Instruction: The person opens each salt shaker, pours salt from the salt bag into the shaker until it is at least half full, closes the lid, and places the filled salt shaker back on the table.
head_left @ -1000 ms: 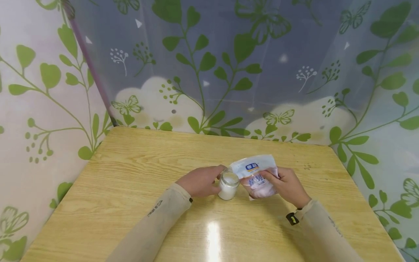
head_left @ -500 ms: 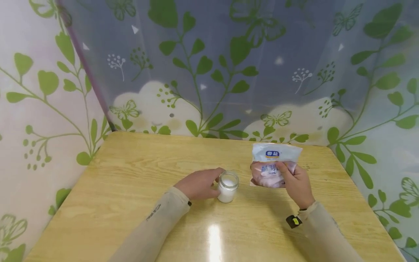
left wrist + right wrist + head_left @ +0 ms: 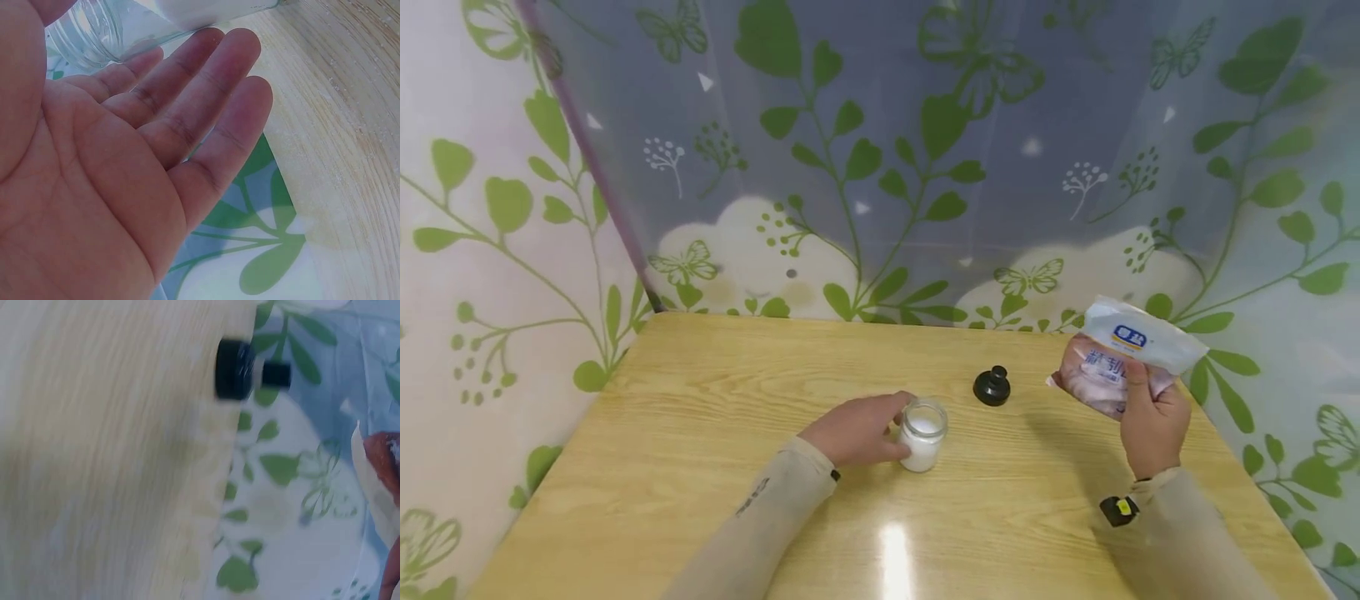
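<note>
A small clear glass jar (image 3: 923,437), partly filled with white salt and without a lid, stands upright on the table. My left hand (image 3: 859,432) holds its left side, thumb in front and fingers behind. In the left wrist view, the jar (image 3: 187,15) shows beyond the fingers of the left hand (image 3: 125,162). Raised at the right, my right hand (image 3: 1156,421) grips a printed plastic bag of salt (image 3: 1123,354), thumb across its front. Only an edge of the bag (image 3: 374,481) shows in the right wrist view.
A black lid with a knob (image 3: 992,387) rests on the wooden table (image 3: 737,367), behind and right of the jar. White grains are scattered on the tabletop in the left wrist view. Leaf-patterned curtains (image 3: 880,167) enclose the table's back and sides.
My right hand has carried the salt bag from beside the jar's mouth up and away to the right, uncovering the black lid. The left hand has stayed at the jar.
</note>
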`<state>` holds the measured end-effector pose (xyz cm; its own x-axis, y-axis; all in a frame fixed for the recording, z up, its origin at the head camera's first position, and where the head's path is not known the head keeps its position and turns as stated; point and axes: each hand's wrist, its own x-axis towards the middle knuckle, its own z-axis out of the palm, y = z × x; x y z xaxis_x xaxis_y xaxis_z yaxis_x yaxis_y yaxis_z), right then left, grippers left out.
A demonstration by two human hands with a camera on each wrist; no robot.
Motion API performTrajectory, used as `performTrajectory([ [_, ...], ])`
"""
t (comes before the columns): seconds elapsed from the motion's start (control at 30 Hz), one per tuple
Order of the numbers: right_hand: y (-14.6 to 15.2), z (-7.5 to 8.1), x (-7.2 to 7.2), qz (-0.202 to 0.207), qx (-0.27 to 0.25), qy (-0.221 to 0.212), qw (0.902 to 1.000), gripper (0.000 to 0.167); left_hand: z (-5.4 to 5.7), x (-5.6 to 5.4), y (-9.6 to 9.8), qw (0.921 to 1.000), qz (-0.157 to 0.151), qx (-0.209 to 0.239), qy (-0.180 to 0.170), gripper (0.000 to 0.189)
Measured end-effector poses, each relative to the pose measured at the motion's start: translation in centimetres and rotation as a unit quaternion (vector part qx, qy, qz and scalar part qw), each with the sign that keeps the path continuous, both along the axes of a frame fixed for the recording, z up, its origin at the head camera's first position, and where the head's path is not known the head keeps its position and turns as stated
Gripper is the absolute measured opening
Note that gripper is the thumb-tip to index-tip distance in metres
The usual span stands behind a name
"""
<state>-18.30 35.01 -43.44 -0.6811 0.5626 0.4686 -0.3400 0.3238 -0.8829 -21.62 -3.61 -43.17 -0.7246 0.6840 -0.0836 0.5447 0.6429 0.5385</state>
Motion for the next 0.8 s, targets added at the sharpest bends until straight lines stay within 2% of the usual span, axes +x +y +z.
performTrajectory([
  [0.13,2.6,-0.1,0.5,-0.064,0.024,-0.029,0.9973,0.037,-0.1,-0.2,0.2,1.0000,0.001,0.002,-0.004,0.058],
  [0.23,4.6,-0.5,0.9,-0.087,0.030,-0.056,0.9941,0.037,-0.4,-0.2,0.2,0.9999,0.002,0.007,-0.009,0.058],
  [0.4,7.6,-1.3,1.6,-0.111,0.038,-0.078,0.9901,0.033,-0.5,0.0,-0.1,0.9998,0.005,0.014,-0.013,0.059],
  [0.57,10.2,-2.2,2.7,-0.130,0.023,-0.121,0.9838,0.017,-0.4,0.2,-0.1,0.9998,0.003,0.016,-0.015,0.060],
  [0.8,12.6,-3.3,4.0,-0.161,0.021,-0.192,0.9678,0.026,-0.2,0.2,0.1,0.9996,-0.002,0.024,-0.012,0.060],
])
